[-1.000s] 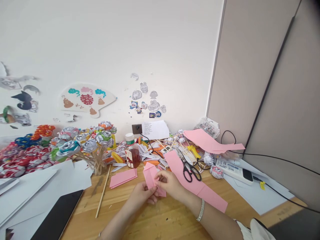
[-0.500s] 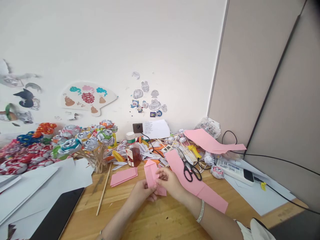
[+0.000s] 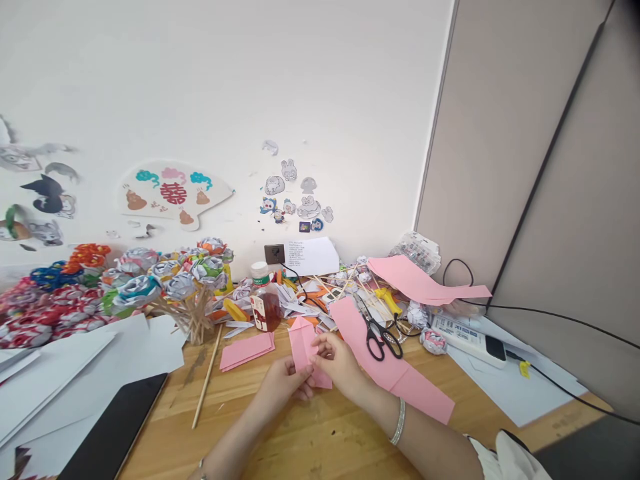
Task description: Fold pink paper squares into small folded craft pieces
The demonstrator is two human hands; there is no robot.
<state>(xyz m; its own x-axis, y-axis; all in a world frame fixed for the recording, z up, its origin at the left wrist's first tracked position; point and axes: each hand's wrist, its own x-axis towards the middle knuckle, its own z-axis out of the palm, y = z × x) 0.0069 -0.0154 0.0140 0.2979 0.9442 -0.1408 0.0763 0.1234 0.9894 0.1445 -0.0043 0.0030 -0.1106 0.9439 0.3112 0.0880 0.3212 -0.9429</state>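
Note:
A pink piece of folded paper (image 3: pixel 302 339) with a pointed top is held between both hands above the wooden table. My left hand (image 3: pixel 286 381) grips its lower left part, thumb in front. At its right edge, the fingers of my right hand (image 3: pixel 336 361) pinch the paper, thumb and forefinger close together. Left of the hands lies a small stack of pink paper pieces (image 3: pixel 247 351). Black-handled scissors (image 3: pixel 379 333) rest on a long pink paper strip (image 3: pixel 400 375) to the right.
A bottle of reddish liquid (image 3: pixel 265 303) stands behind the hands among paper scraps. Paper flowers (image 3: pixel 180 279) on sticks, white sheets (image 3: pixel 55 373), a wooden stick (image 3: pixel 207 380) and a black tablet-like slab (image 3: pixel 117 427) are left. At right lie a white power strip (image 3: pixel 467 340) and a cable.
The view has shifted very slightly. Both hands keep their hold on the folded pink paper, with hardly any visible movement.

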